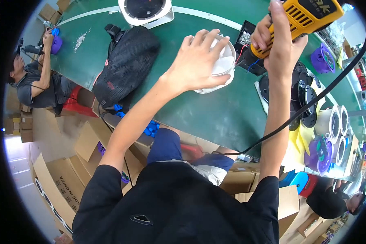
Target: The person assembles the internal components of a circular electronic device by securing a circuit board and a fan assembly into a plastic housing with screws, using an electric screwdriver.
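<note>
My left hand (197, 61) is over a white round plastic housing (225, 61) on the green table, its fingers curved across the top and the thumb along the near rim. Part of the housing is hidden under the palm. Raised to the right, my right hand (280, 44) grips a yellow power drill (303, 20) with dark vent slots and a black panel. The drill's tip does not show. Just below the drill stand an open black box (245, 36) of small screws and a dark part with red and blue wires (252, 66).
A black mesh bag (130, 65) lies left of my arm, and a white round-faced unit (150, 12) stands at the back. Black round parts (305, 99) and purple units (319, 152) fill the right side. A black cable (313, 105) crosses my right forearm. Two co-workers sit nearby.
</note>
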